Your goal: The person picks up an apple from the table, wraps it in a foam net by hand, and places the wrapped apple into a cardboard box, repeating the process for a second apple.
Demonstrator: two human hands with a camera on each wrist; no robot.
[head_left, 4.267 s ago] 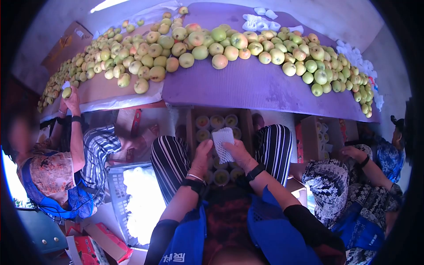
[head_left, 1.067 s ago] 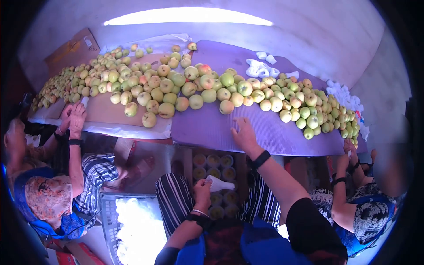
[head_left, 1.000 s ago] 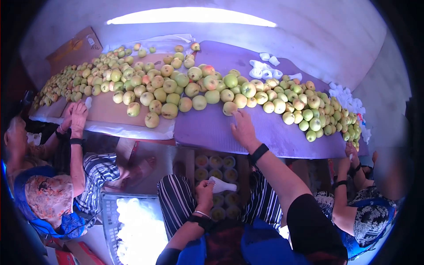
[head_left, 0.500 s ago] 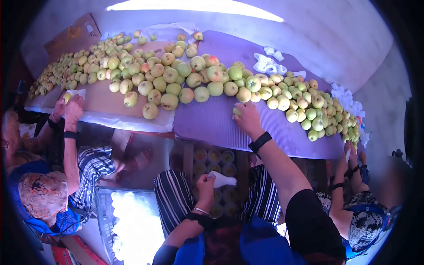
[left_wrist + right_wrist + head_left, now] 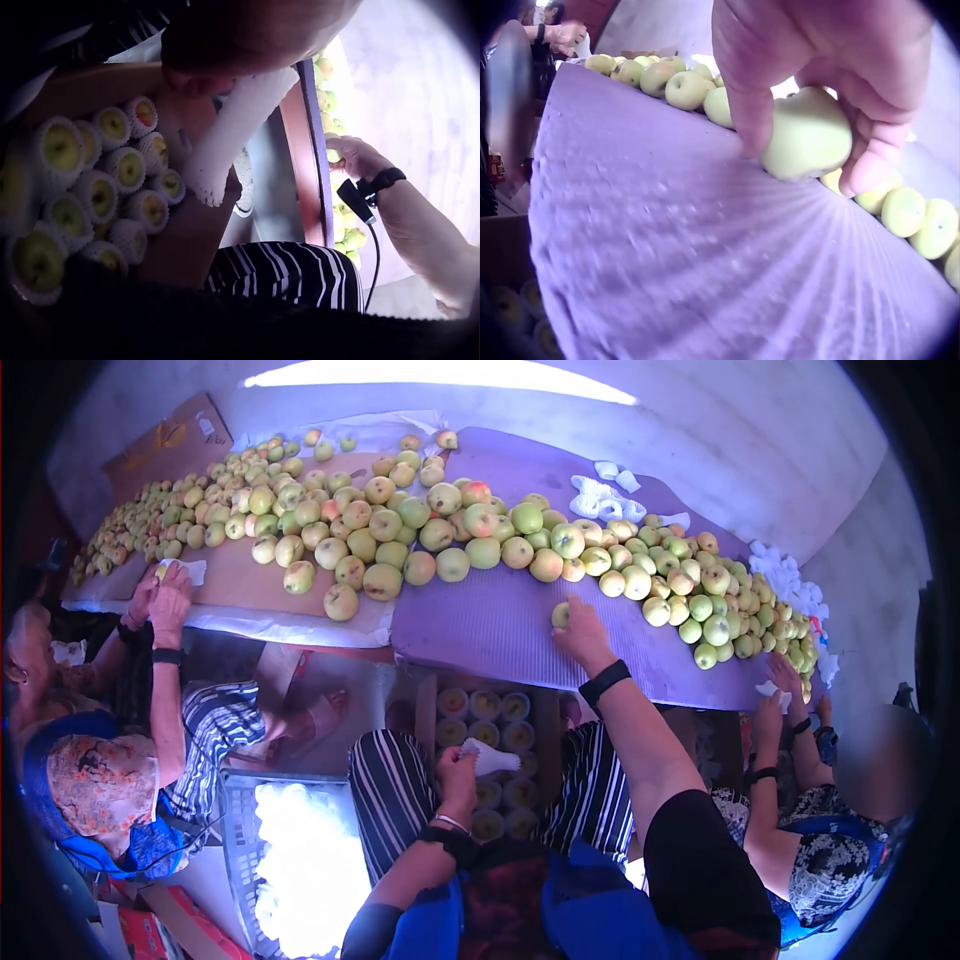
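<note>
"Right grip (image 5: 583,637)?"
"One apple (image 5: 808,139) is grasped, over the purple surface (image 5: 645,210), loose apples (image 5: 482,552) beyond."
"Left grip (image 5: 458,778)?"
"A white foam sleeve (image 5: 494,760) is pinched; boxed apples (image 5: 129,169) are seen near the grip."

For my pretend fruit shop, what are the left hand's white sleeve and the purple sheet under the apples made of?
White sleeve: probably thin, matte plastic foam; its end looks frilly. Purple sheet: maybe dull corrugated card or plastic; ridges run along it.
</note>
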